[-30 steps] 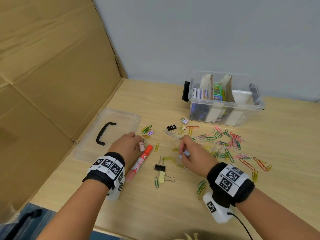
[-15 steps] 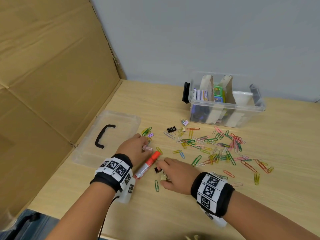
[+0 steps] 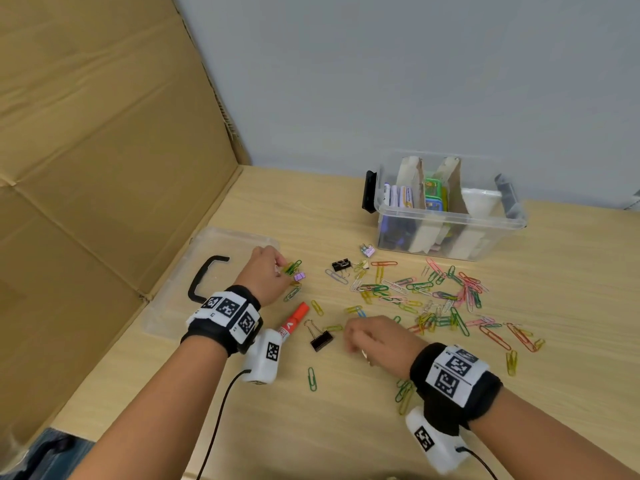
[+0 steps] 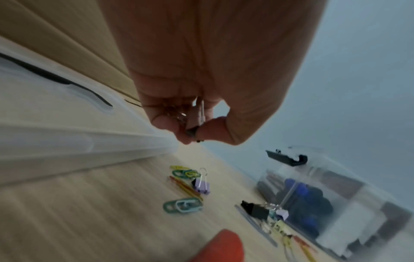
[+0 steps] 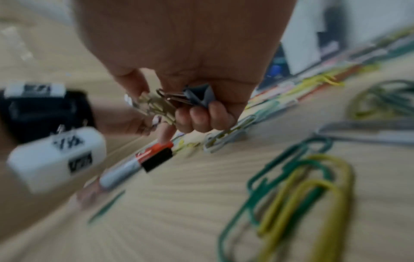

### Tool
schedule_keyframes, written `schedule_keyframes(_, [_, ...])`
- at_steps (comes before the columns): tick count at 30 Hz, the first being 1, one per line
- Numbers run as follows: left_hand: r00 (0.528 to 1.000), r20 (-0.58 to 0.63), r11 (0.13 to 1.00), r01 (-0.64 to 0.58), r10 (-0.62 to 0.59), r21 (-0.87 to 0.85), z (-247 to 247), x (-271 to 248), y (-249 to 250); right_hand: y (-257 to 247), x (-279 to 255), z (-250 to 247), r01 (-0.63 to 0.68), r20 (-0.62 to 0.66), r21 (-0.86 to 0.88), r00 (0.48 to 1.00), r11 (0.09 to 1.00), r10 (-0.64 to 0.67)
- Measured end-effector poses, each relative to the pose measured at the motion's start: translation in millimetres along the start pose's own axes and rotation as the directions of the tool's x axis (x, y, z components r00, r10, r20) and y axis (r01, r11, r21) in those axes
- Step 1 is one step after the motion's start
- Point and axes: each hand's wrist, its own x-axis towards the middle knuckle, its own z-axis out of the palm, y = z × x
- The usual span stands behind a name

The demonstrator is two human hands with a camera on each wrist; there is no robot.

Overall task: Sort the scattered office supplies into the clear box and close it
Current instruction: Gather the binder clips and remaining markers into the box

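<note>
The clear box (image 3: 446, 220) stands open at the back right, with cardboard dividers and items inside. Coloured paper clips (image 3: 433, 296) lie scattered in front of it. My left hand (image 3: 278, 266) hovers by the lid's right edge, over green paper clips (image 3: 292, 266) and a purple binder clip (image 3: 300, 276). In the left wrist view, the left hand (image 4: 192, 134) pinches small clips between curled fingers. My right hand (image 3: 349, 341) is curled beside a black binder clip (image 3: 320, 340). It grips a grey binder clip (image 5: 199, 96) and a pale yellow one (image 5: 154, 106). A red marker (image 3: 294, 320) lies between my hands.
The box's clear lid (image 3: 180, 306) with its black handle (image 3: 204, 277) lies flat at the left, against a tall cardboard wall (image 3: 104, 150). A green paper clip (image 3: 312, 377) and a few more lie close to the table's front edge.
My right hand came left from the paper clip pile, picked up the yellow binder clip near the marker and drew back right. My left hand moved away from me to the green clips.
</note>
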Motion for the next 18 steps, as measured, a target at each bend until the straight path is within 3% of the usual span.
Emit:
schedule_keyframes(5, [0.995, 0.064, 0.992, -0.079, 0.073, 0.094, 10.5, 17.4, 1.7, 5.6, 6.2, -12.7, -0.137, -0.041, 0.421, 0.985, 0.897, 0.169])
schedule_keyframes(7, [0.995, 0.059, 0.982, -0.095, 0.086, 0.164, 14.3, 22.7, 0.5, 3.2, 9.3, -15.7, -0.136, -0.062, 0.472, 0.980, 0.871, 0.187])
schedule_keyframes(9, [0.995, 0.052, 0.967, -0.094, 0.084, 0.238, 16.7, 26.6, -0.6, -0.8, 13.8, -13.1, -0.125, -0.108, 0.363, 0.979, 0.923, 0.174])
schedule_keyframes(12, [0.992, 0.069, 0.940, -0.123, 0.106, 0.319, 19.9, 29.3, -2.5, -16.4, 20.7, -3.2, -0.065, -0.068, 0.001, 0.996, 0.998, 0.065])
schedule_keyframes(15, [0.987, 0.044, 0.940, -0.161, 0.155, 0.300, 22.4, 26.5, -4.0, -31.9, 30.7, 12.9, 0.005, 0.000, -0.423, 1.000, 0.906, -0.005])
schedule_keyframes(18, [0.977, 0.029, 0.937, -0.210, 0.211, 0.279, 24.8, 22.4, -6.0, -37.8, 38.2, 27.8, 0.018, 0.008, -0.549, 1.000, 0.836, -0.017])
